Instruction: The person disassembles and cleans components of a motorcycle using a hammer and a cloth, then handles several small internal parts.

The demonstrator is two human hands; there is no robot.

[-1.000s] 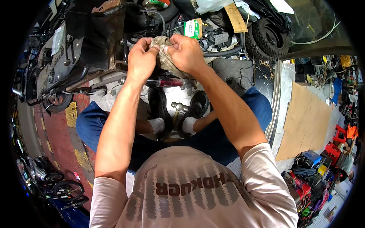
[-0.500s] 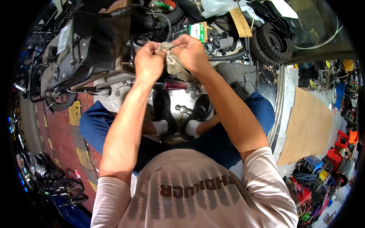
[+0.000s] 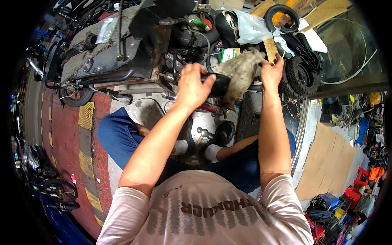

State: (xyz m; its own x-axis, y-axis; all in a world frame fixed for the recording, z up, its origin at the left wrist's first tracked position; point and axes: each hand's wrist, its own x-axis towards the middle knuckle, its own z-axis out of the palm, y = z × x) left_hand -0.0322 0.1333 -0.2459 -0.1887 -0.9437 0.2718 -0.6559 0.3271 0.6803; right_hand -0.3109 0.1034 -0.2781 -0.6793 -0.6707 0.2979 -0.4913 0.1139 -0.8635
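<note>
My right hand (image 3: 271, 75) pinches a dirty grey rag (image 3: 241, 75) near its upper corner. The cloth hangs spread out to the left of that hand and is slightly smeared by motion. To its left, my left hand (image 3: 192, 85) has its fingers curled against a black rounded part (image 3: 219, 85). That part overlaps the rag's left edge, and its exact kind cannot be made out. Just beneath lies a tool with a dark red handle (image 3: 209, 107), partly hidden by the rag and my wrist. A shiny metal piece with rounded ends (image 3: 204, 133) lies between my shoes.
A wooden-edged bench (image 3: 157, 67) with dark scooter parts stands at left. Beyond my hands are a green-and-white box (image 3: 229, 54), a white plastic bag (image 3: 252, 27) and a loose tyre (image 3: 281, 18). A knobbly wheel (image 3: 302, 75) stands at right, near a cardboard sheet (image 3: 326, 163).
The rag, bunched between both hands before, is now spread and held by my right hand, which moved right. My left hand let go of it and moved right and down to the black part.
</note>
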